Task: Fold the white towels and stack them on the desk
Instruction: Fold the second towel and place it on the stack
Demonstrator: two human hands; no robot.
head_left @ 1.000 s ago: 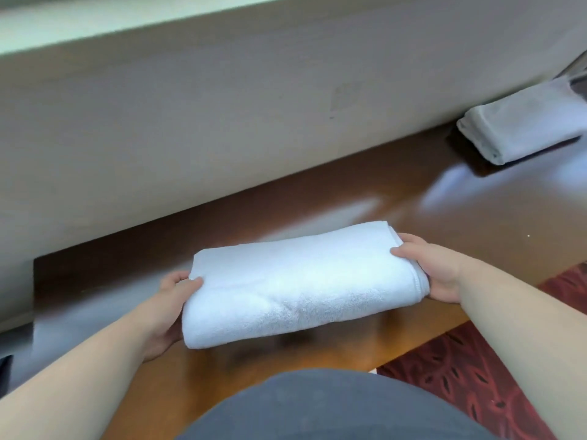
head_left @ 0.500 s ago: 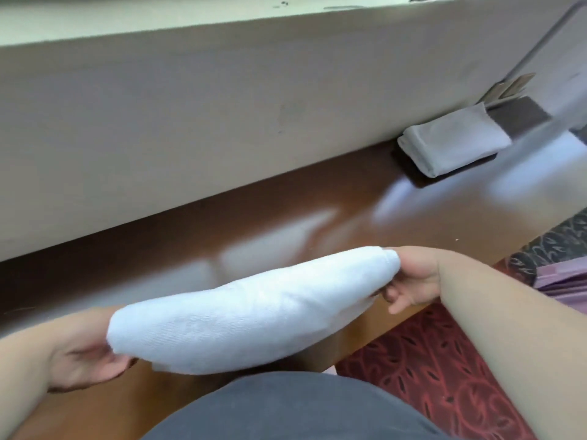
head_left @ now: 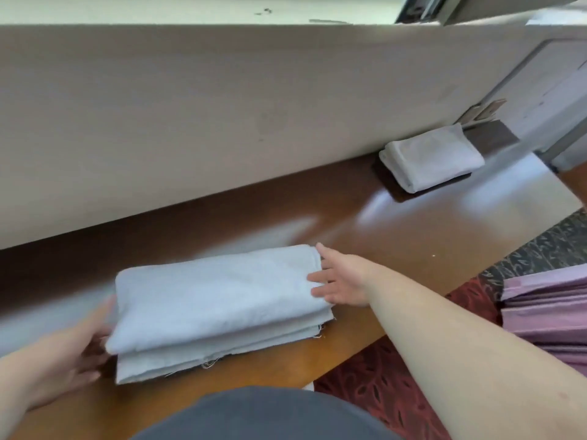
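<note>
Resting on the brown wooden table [head_left: 365, 223], the folded white towel [head_left: 219, 293] lies on top of flatter folded layers [head_left: 219, 357] of pale cloth, so together they make a low stack close to the near edge, in front of the person's body. The upper towel is thick and rounded on its left side, and it sits nearly square on the layers below, only a little more to the back. The left hand [head_left: 63, 360] is at the left end of the stack; its fingers seem to reach under or against the rounded fold, but this part is blurred and I cannot tell if this grip holds the cloth or only touches it. The right hand [head_left: 343, 281] is at the right end with straight, spread fingers that touch the towel's edge, so this grip is open and holds nothing. I judge that the two hands stand at opposite ends to keep the towel centred and to line up its edges with the layers beneath, because soft cloth slides and sags easily when it is released. Another folded white towel [head_left: 432, 158] lies well apart at the far right of the table, against the beige wall panel [head_left: 222, 122]. To the right, beyond the table's edge, I see a red patterned carpet [head_left: 397, 376] and some pink fabric [head_left: 546, 312].
</note>
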